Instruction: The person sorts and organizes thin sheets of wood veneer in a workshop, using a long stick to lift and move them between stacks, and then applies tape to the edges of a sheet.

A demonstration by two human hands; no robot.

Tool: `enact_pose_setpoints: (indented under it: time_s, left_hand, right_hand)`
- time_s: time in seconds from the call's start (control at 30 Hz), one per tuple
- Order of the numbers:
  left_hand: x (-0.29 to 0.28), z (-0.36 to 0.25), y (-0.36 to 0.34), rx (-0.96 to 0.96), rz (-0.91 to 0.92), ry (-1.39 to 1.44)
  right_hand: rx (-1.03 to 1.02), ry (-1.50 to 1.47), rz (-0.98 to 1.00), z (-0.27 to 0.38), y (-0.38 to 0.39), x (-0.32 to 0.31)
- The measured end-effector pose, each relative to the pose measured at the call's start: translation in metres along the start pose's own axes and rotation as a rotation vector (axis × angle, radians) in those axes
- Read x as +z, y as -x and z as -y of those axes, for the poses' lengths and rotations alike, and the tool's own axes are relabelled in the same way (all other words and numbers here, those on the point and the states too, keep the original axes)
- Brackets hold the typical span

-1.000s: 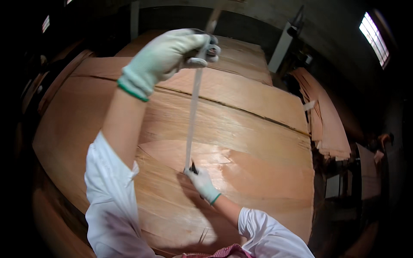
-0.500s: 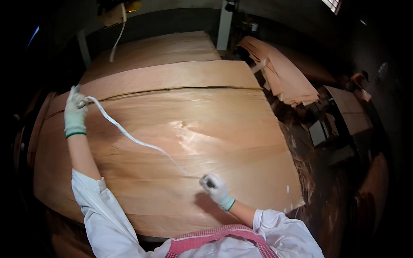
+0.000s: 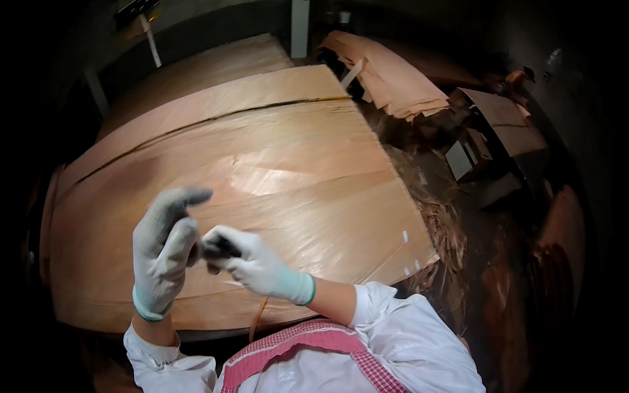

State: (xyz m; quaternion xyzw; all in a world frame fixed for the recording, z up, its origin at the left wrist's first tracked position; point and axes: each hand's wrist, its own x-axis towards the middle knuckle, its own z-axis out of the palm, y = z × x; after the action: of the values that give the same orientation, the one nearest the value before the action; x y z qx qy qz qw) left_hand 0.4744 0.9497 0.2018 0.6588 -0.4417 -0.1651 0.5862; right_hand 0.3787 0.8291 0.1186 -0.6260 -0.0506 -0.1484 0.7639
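Note:
Both my hands wear white knit gloves with green cuffs and are close together above a broad wooden veneer sheet (image 3: 308,157). My left hand (image 3: 160,252) is raised, its index finger stretched out and apart from the thumb. Just right of it, my right hand (image 3: 259,265) is closed round a small dark object (image 3: 221,247); its kind is hidden by the fingers and blur. Part of a thin white strip (image 3: 232,283) shows below the right hand. A long dark gap (image 3: 216,118) crosses the far part of the veneer.
Small white tape pieces (image 3: 405,237) stick to the veneer's right corner. Veneer scraps (image 3: 442,229) litter the floor on the right. A stack of curved veneer sheets (image 3: 390,78) lies beyond. A post (image 3: 299,29) stands at the back; another person (image 3: 517,77) is far right.
My left hand has come from the far left edge down toward my right hand, which has moved left. The white tape stretched between them is no longer seen. The view has shifted.

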Motion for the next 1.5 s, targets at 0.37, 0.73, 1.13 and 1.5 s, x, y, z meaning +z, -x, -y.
enact_pose_setpoints:
  time_s: [0.37,0.73,1.13,1.5]
  left_hand:
    - [-0.138,0.137,0.075,-0.359,-0.29,0.309]
    - [-0.352,0.238,0.046,-0.335,-0.54,0.016]
    - [-0.386,0.503,-0.056,-0.241,-0.227,-0.92]
    - [-0.36,0.519,-0.025,-0.283,-0.122,-1.125]
  right_hand:
    - [-0.033,0.588,-0.071,-0.113,-0.071,0.098]
    - [0.595,0.207,0.118,-0.16,-0.186,0.194]
    - [0.806,-0.027,-0.333,-0.401,-0.282,0.17]
    - [0.407,0.997,-0.175,-0.408,-0.288,0.125]
